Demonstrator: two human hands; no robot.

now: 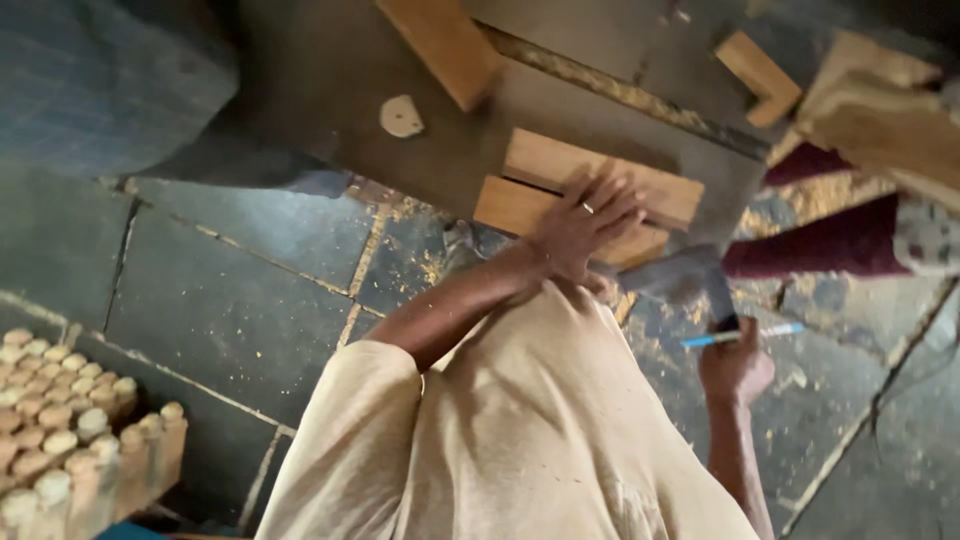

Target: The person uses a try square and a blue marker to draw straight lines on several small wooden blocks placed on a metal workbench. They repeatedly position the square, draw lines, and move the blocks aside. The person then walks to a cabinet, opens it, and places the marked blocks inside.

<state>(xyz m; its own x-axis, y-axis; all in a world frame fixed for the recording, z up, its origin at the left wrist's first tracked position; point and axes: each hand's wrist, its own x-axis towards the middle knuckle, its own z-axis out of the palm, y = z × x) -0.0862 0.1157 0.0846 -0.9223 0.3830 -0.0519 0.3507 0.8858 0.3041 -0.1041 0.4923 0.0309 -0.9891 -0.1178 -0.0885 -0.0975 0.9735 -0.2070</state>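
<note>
left hand [585,225] is down flat, fingers spread wide, pressing on the two wooden blocks [585,195] that lie side by side with a thin dark gap between them. there's a ring on one finger of that hand. the blocks sit on a grey tabletop [330,90], close to its near edge. right hand [735,365] is below and right of the blocks, well apart from them, closed around a blue pen [742,334] whose pale tip pokes out to the right; a flat dark thing shows just above that grip, can't tell what it is.

up-left of the blocks, another wooden block [445,45] lies tilted on the same tabletop, and a small pale chip [401,116] rests left of the blocks. up-right of the blocks, an l-shaped wooden piece [760,78]. the stone floor [240,290] below the blocks is dusted with sawdust. far down-left of the blocks, a packed cluster of turned wooden pegs [70,420] stands upright. cream sleeve [500,440] fills the lower middle.
</note>
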